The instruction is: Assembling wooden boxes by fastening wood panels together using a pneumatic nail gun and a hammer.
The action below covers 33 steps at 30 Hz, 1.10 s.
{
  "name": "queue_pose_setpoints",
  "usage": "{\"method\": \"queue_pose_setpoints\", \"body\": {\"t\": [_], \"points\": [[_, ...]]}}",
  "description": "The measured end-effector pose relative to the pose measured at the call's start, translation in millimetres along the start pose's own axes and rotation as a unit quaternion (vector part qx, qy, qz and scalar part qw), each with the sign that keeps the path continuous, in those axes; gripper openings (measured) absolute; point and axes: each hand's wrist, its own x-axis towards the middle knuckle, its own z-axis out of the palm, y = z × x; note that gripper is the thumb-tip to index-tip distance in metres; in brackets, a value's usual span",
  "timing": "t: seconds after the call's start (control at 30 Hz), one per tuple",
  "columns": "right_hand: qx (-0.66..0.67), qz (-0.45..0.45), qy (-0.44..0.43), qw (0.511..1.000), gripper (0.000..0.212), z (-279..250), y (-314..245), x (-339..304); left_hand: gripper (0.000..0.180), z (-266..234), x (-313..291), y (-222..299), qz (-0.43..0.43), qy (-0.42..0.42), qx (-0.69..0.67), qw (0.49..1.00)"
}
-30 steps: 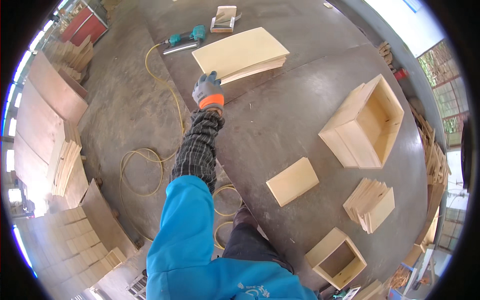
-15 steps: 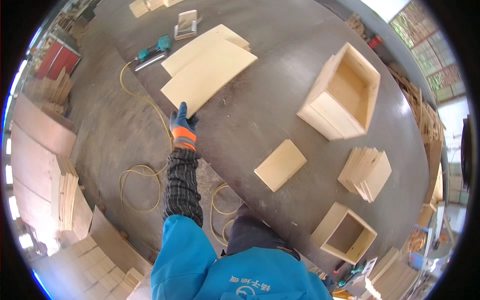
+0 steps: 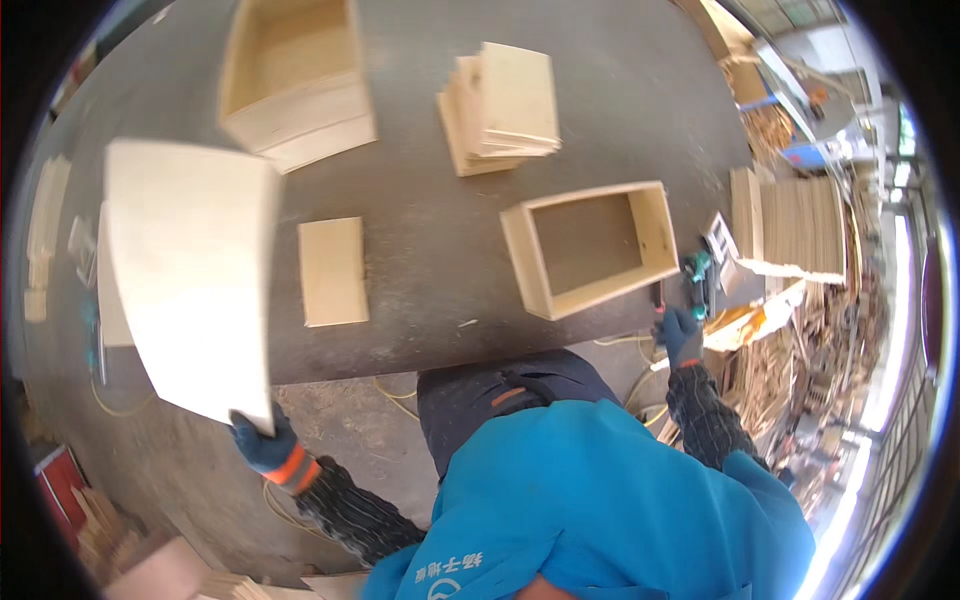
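My left hand (image 3: pixel 268 442), in a blue and orange glove, grips the near corner of a large pale wooden board (image 3: pixel 190 280). The board is raised and tilted above the table's left part. At the table's front edge on the right, my gloved right hand (image 3: pixel 680 338) is beside a red-handled tool (image 3: pixel 658 294); its fingers look somewhat apart, with nothing visible in them. A green power tool (image 3: pixel 699 282) lies just beyond that hand. Left of it rests an open rectangular wooden frame (image 3: pixel 527 262). A small flat wooden panel (image 3: pixel 333 272) lies between the board and the frame.
On the dark table (image 3: pixel 420 250), a deep wooden box (image 3: pixel 300 110) stands at the far left. A stack of small panels (image 3: pixel 518 100) is to its right. Beyond the right edge are stacked boards (image 3: pixel 800 228) and wood scraps (image 3: pixel 765 375). A yellow hose (image 3: pixel 395 396) runs below the table edge.
My left hand has picked up the large board from the table. My view has swung to the right. My right hand has come into view near the red-handled tool.
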Motion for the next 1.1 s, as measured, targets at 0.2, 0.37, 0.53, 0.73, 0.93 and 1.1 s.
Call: {"method": "queue_pose_setpoints", "body": {"t": [0.2,0.37,0.53,0.73,0.93,1.1], "points": [[0.106,-0.098,-0.019,0.989,0.049,-6,-98,-8,0.032,126,-136,112,-0.164,-0.246,-0.188,0.937],[0.093,-0.162,-0.146,0.971,0.057,-34,-80,30,0.041,215,-218,178,-0.239,-0.435,-0.208,0.843],[0.076,-0.174,-0.141,0.972,0.057,-55,-22,97,0.044,251,-272,203,-0.303,-0.444,-0.054,0.841],[0.094,-0.208,-0.106,0.968,0.058,-43,-23,138,0.052,308,-270,207,-0.125,-0.413,-0.011,0.902],[-0.156,-0.265,-0.042,0.951,0.061,-56,-35,156,0.073,321,-259,193,0.006,-0.327,0.266,0.907],[-0.126,-0.396,-0.117,0.902,0.072,-61,-12,154,0.084,309,-286,164,0.062,-0.392,0.154,0.905]]}}
